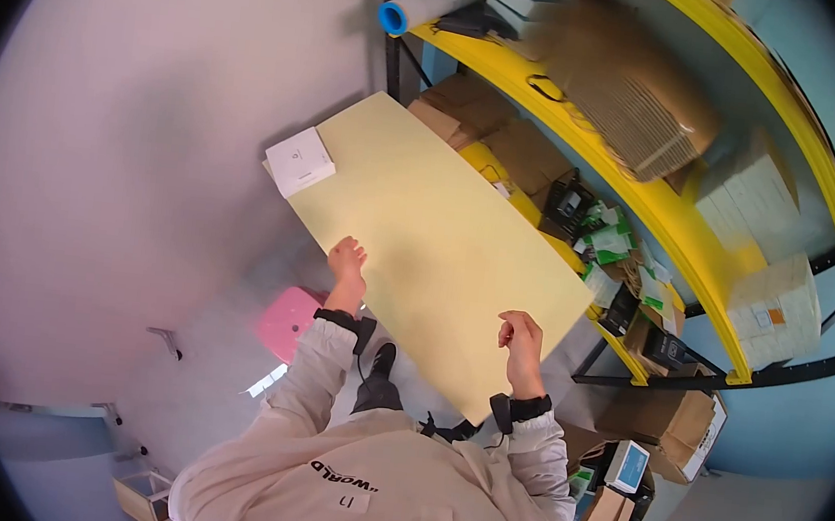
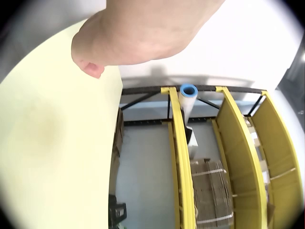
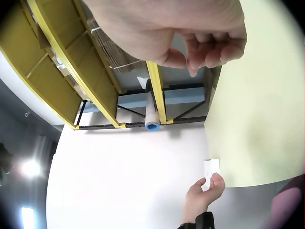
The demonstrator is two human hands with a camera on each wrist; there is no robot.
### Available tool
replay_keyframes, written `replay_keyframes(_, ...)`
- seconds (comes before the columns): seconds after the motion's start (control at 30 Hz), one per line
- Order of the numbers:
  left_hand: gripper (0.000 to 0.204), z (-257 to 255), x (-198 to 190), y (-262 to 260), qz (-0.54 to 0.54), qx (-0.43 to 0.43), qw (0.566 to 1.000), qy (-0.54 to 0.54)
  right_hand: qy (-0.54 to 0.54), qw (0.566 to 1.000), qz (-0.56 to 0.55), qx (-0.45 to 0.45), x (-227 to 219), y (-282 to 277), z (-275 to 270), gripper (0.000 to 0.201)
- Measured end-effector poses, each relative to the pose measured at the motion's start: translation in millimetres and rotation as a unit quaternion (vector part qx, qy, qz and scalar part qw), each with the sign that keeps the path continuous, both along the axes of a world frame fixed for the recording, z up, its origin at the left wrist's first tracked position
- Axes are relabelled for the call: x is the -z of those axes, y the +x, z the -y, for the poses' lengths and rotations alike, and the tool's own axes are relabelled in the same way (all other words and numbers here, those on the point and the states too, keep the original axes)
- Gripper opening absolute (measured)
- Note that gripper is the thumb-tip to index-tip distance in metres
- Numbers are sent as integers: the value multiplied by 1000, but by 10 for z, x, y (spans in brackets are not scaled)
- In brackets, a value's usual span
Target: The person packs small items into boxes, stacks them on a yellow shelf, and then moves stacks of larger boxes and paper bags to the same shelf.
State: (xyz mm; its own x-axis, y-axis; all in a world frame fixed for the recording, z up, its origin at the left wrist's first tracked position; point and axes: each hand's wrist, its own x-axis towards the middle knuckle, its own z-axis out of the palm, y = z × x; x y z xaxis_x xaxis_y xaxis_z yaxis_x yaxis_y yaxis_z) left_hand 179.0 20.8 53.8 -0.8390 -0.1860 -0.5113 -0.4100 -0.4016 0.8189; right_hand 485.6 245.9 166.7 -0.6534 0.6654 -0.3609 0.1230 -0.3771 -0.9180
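My left hand point(image 1: 346, 272) hovers over the near left edge of a pale yellow table point(image 1: 441, 223), its fingers loosely bent around nothing. A white box point(image 1: 299, 162) with small print on top lies at the table's left corner, beyond that hand. In the right wrist view the left hand point(image 3: 206, 193) overlaps the lower end of the white box point(image 3: 212, 167). Over the right part of the tabletop, my right hand point(image 1: 521, 351) hangs with loosely curled fingers and holds nothing. The left wrist view shows the left hand point(image 2: 138, 38) from below, most fingers hidden.
Behind the table stands a yellow shelf rack point(image 1: 635, 191) with cardboard boxes point(image 1: 644, 102) and a roll with a blue end point(image 1: 392, 19). A pink stool point(image 1: 286, 323) is on the floor at left. Opened cartons point(image 1: 658, 424) stand at the right.
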Motion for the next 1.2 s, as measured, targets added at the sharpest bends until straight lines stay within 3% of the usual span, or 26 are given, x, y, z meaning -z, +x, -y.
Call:
replay_keyframes(0.13,22,615,664,-1143,6,-71,997,-11,-9,999,31,-9,107,-693,259,14)
replay_keyframes(0.2,22,842,695,-1519,53,-86,995,-12,-11,999,44,-17,148,-1034,349,14)
replay_keyframes(0.23,22,907,731,-1646,56,-87,995,-13,-13,998,51,-31,184,-1206,403,15)
replay_keyframes(0.3,28,937,279,-1742,61,-120,987,89,-16,997,59,-43,235,-1550,493,15)
replay_keyframes(0.37,33,995,103,-1899,84,-125,986,69,-40,994,75,-75,299,-1890,553,17)
replay_keyframes(0.53,50,1126,513,-2349,80,-131,988,28,-55,988,81,-122,529,-2818,696,19)
replay_keyframes(0.6,55,1125,747,-2501,39,-109,992,-43,-60,986,72,-135,619,-3222,761,21)
replay_keyframes(0.67,57,1126,1030,-2638,21,-106,989,-98,-61,982,64,-166,743,-3616,839,30)
replay_keyframes(0.8,65,1114,1090,-2707,-34,-99,971,-216,-80,972,59,-214,1080,-4369,977,47)
replay_keyframes(0.87,65,1118,1015,-2680,-58,-71,971,-220,-71,970,58,-223,1162,-4693,1077,51)
replay_keyframes(1.0,60,1323,1317,-2761,-128,36,966,-223,-43,964,30,-259,1382,-5272,1299,67)
replay_keyframes(1.1,57,1277,1209,-2723,-117,27,967,-225,10,960,30,-279,1575,-5592,1430,74)
replay_keyframes(1.2,55,1309,1154,-2692,-132,64,955,-258,-18,960,4,-278,1692,-5731,1544,76)
